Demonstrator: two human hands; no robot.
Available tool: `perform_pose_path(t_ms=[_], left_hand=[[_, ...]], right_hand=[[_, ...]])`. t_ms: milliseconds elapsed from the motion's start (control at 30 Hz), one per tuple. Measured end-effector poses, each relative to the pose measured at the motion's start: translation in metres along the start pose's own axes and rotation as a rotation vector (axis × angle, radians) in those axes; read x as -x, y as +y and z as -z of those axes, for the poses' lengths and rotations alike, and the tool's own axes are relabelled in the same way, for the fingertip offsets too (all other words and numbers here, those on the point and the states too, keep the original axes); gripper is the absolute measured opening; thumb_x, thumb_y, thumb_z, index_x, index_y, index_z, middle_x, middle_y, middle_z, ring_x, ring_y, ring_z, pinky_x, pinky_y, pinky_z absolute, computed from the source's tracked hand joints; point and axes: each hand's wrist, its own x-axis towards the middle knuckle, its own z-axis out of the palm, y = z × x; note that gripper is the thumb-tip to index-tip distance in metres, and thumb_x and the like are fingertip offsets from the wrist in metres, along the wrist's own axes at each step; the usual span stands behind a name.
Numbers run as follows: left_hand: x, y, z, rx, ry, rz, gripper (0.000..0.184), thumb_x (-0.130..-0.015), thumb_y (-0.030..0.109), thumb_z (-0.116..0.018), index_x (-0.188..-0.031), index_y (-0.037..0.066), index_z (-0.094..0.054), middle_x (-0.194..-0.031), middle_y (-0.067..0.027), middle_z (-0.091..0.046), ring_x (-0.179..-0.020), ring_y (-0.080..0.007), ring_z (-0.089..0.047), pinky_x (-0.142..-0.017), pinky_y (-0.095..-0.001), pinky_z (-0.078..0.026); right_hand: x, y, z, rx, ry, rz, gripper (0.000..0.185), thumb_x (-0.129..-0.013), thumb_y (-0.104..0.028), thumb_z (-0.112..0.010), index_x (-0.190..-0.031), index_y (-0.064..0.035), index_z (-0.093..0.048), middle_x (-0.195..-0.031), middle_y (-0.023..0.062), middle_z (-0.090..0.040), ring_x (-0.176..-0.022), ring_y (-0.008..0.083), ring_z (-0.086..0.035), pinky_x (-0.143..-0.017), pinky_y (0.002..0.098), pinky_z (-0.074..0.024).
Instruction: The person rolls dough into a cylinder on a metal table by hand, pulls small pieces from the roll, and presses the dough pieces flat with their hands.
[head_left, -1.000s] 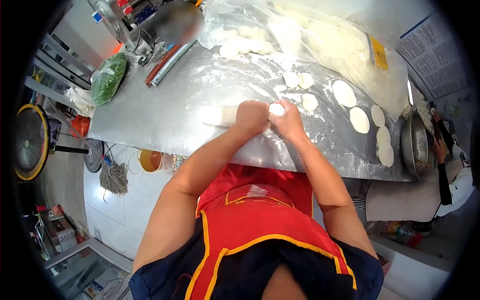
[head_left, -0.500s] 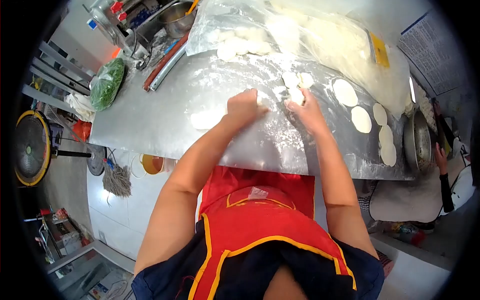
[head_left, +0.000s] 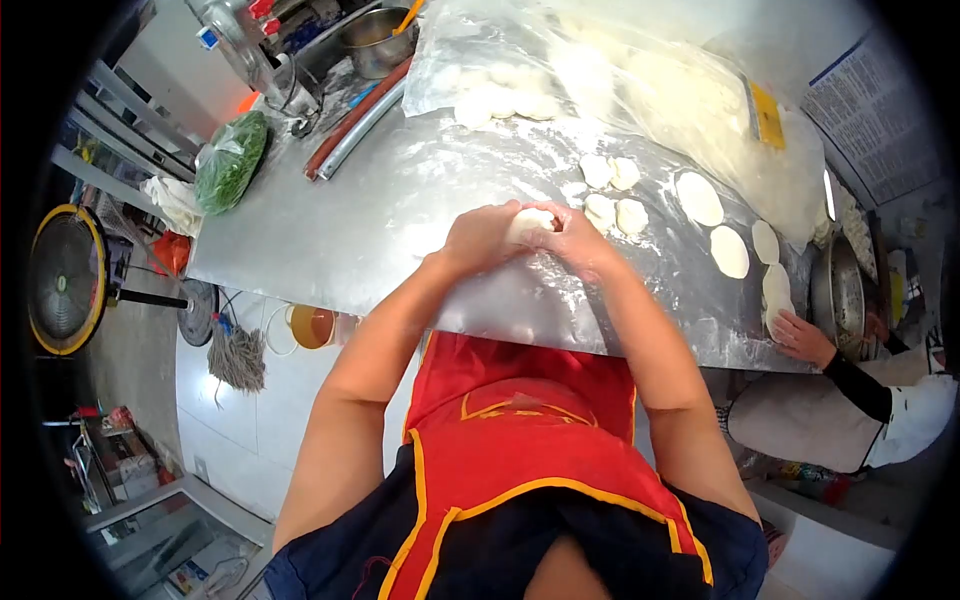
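Note:
A pale piece of dough point(head_left: 529, 225) lies between my two hands, low over the floured metal table point(head_left: 330, 230). My left hand point(head_left: 484, 238) curls around its left side. From the right, my right hand point(head_left: 580, 245) closes on it with bent fingers; the fingertips are partly hidden. Just beyond my right hand sit several small dough lumps point(head_left: 600, 213) dusted with flour. Farther right are flattened dough rounds point(head_left: 699, 198), some in a row by the table's right edge.
A co-worker's hand point(head_left: 802, 338) touches the lowest round, near a large metal pan point(head_left: 838, 290). Plastic sheeting point(head_left: 650, 90) covers more dough at the back. Rolling pins point(head_left: 358, 118), a bag of greens point(head_left: 230, 165) and a metal pot point(head_left: 380, 42) are at the left.
My right hand has moved left, away from the dough lumps, and joined my left hand around one piece. The dough piece at the left no longer shows. A co-worker's hand has reached the rounds.

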Motion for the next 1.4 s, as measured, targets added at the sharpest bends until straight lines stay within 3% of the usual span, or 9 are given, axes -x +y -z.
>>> perform_pose_path(t_ms=[267, 467, 800, 933, 1067, 1167, 1267, 1300, 1400], left_hand=[[-0.002, 0.005, -0.020, -0.234, 0.045, 0.067, 0.020, -0.075, 0.025, -0.066, -0.089, 0.010, -0.066, -0.088, -0.0130, -0.069, -0.087, -0.0315, -0.066, -0.077, -0.0422, -0.051], [-0.007, 0.016, -0.013, -0.314, -0.039, 0.139, 0.013, -0.072, 0.019, -0.065, -0.081, 0.010, -0.070, -0.083, -0.0119, -0.070, -0.082, -0.0304, -0.068, -0.074, -0.0413, -0.052], [-0.026, -0.013, -0.001, -0.315, 0.122, 0.269, 0.018, -0.077, 0.025, -0.063, -0.081, 0.009, -0.071, -0.083, -0.0159, -0.070, -0.082, -0.0327, -0.068, -0.073, -0.0410, -0.053], [-0.021, -0.035, 0.009, -0.135, 0.177, 0.304, 0.051, -0.073, 0.044, -0.075, -0.101, 0.003, -0.064, -0.084, -0.0200, -0.067, -0.084, -0.0347, -0.067, -0.076, -0.0415, -0.052], [-0.006, -0.033, 0.013, -0.188, 0.208, 0.123, 0.068, -0.063, 0.041, -0.085, -0.107, -0.001, -0.057, -0.110, -0.0186, -0.058, -0.107, -0.0343, -0.054, -0.090, -0.0422, -0.046], [0.009, -0.029, 0.022, -0.293, 0.101, 0.261, 0.065, -0.065, 0.041, -0.084, -0.108, -0.001, -0.057, -0.113, -0.0178, -0.054, -0.110, -0.0348, -0.051, -0.093, -0.0432, -0.044], [0.017, -0.029, 0.021, -0.288, 0.081, 0.243, 0.057, -0.070, 0.038, -0.081, -0.109, 0.002, -0.058, -0.107, -0.0178, -0.059, -0.104, -0.0356, -0.056, -0.087, -0.0432, -0.047], [0.015, -0.029, 0.021, -0.262, 0.080, 0.220, 0.055, -0.071, 0.036, -0.080, -0.109, 0.003, -0.059, -0.104, -0.0177, -0.061, -0.101, -0.0359, -0.058, -0.085, -0.0433, -0.048], [0.013, -0.020, 0.020, -0.131, -0.001, 0.042, 0.047, -0.075, 0.036, -0.077, -0.104, 0.004, -0.059, -0.098, -0.0216, -0.063, -0.094, -0.0380, -0.061, -0.080, -0.0440, -0.049]], right_hand=[[0.001, -0.004, -0.029, 0.166, 0.272, 0.073, 0.028, -0.070, -0.006, -0.068, -0.097, -0.0009, -0.066, -0.079, 0.0075, -0.066, -0.074, 0.0138, -0.061, -0.066, 0.0282, -0.0491], [0.002, -0.008, -0.035, -0.187, 0.283, -0.001, 0.025, -0.069, 0.000, -0.065, -0.094, 0.0020, -0.066, -0.079, 0.0047, -0.064, -0.070, 0.0137, -0.059, -0.064, 0.0262, -0.0475], [0.009, -0.034, 0.000, -0.524, -0.072, 0.056, 0.031, -0.072, 0.006, -0.067, -0.101, 0.0011, -0.064, -0.089, 0.0085, -0.067, -0.081, 0.0174, -0.065, -0.073, 0.0301, -0.0528], [-0.032, -0.045, 0.024, 0.085, 0.292, 0.204, 0.043, -0.076, -0.001, -0.071, -0.116, 0.0042, -0.056, -0.103, 0.0154, -0.066, -0.093, 0.0247, -0.065, -0.083, 0.0342, -0.0519], [-0.086, -0.012, 0.032, 0.832, 0.603, 0.220, 0.043, -0.083, -0.013, -0.069, -0.119, 0.0030, -0.052, -0.107, 0.0230, -0.062, -0.101, 0.0353, -0.061, -0.087, 0.0425, -0.0488], [-0.086, -0.017, 0.025, 1.146, 0.524, 0.159, 0.038, -0.087, -0.022, -0.066, -0.117, -0.0014, -0.057, -0.114, 0.0224, -0.059, -0.104, 0.0380, -0.056, -0.090, 0.0455, -0.0456], [-0.062, -0.026, 0.020, 1.373, 0.650, 0.434, 0.035, -0.084, -0.022, -0.069, -0.108, 0.0015, -0.060, -0.116, 0.0231, -0.056, -0.104, 0.0386, -0.054, -0.092, 0.0482, -0.0429], [-0.056, -0.022, 0.017, 1.348, 0.727, 0.494, 0.041, -0.082, -0.026, -0.071, -0.112, 0.0003, -0.061, -0.120, 0.0230, -0.054, -0.108, 0.0360, -0.052, -0.097, 0.0473, -0.0404], [-0.026, -0.028, 0.002, 0.719, 0.359, 0.460, 0.045, -0.081, -0.027, -0.074, -0.115, 0.0002, -0.061, -0.129, 0.0223, -0.051, -0.118, 0.0297, -0.050, -0.099, 0.0433, -0.0399]])
